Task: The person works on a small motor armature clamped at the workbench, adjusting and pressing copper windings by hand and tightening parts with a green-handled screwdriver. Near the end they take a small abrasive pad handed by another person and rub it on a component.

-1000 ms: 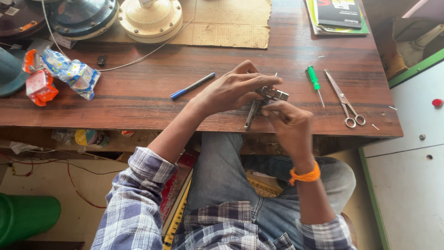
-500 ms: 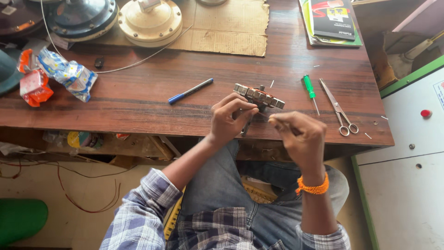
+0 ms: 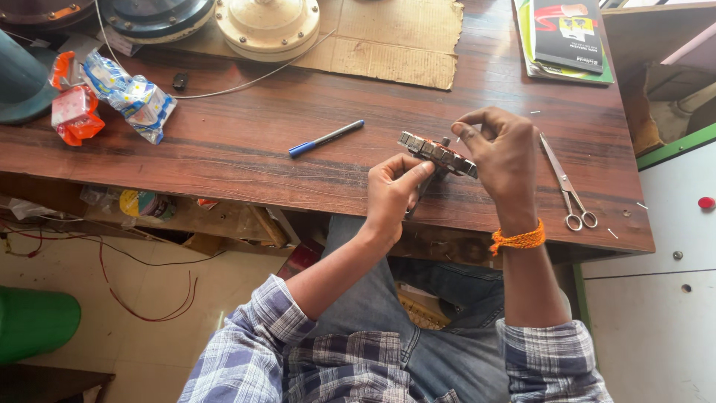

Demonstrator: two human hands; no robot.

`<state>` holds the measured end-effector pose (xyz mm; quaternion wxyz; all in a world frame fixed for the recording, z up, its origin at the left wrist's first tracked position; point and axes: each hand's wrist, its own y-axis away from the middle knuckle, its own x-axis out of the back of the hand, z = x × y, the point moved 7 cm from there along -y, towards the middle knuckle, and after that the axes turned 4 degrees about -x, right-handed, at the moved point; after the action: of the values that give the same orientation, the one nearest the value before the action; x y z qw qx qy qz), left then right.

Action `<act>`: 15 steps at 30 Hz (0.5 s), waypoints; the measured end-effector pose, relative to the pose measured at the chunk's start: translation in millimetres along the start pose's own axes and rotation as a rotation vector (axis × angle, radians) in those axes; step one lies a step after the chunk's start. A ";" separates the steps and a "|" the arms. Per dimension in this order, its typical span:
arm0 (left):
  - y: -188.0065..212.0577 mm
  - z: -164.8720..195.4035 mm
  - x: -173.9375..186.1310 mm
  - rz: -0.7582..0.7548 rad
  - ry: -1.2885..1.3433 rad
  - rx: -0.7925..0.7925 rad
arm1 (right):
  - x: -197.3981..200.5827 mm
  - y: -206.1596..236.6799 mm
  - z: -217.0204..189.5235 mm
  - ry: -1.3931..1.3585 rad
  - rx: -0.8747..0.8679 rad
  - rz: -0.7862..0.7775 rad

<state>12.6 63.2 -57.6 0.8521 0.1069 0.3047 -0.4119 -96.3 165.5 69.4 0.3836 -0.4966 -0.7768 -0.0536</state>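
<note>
Single head view, steep downward, near, over table point(image 3: 224, 157) edge.

Odds and ends on the wooden bench point(image 3: 224, 149)

A blue pen point(image 3: 326, 139) lies aslant near the middle of the bench, and a pair of scissors point(image 3: 568, 186) rests near the right edge, handles toward the front. A sheet of cardboard point(image 3: 395, 41) sits at the back edge, with a cream round motor housing point(image 3: 267, 26) partly on it and a dark blue-grey round housing point(image 3: 153, 16) just beside that. Crumpled plastic packets point(image 3: 112, 93), orange and blue, lie toward the left end. A stack of booklets point(image 3: 567, 37) occupies the back right corner. On the floor, a green bucket point(image 3: 33, 325) stands at the lower left, with red wires point(image 3: 149, 298) nearby.
</note>
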 end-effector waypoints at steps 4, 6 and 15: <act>-2.2 -7.4 -0.9 -0.011 0.070 0.099 | 11.8 -1.2 31.7 -0.063 -0.130 -0.019; 0.7 -3.2 -1.2 -0.015 -0.034 0.071 | 18.2 2.6 40.0 -0.207 -0.070 -0.023; 1.5 95.1 -56.3 -0.716 -1.083 -1.223 | 21.9 21.9 66.7 -0.422 -0.183 -0.080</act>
<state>28.0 58.8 51.7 0.6074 -0.6775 0.0417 -0.4127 -119.4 223.4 30.4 0.1636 -0.4982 -0.8508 -0.0341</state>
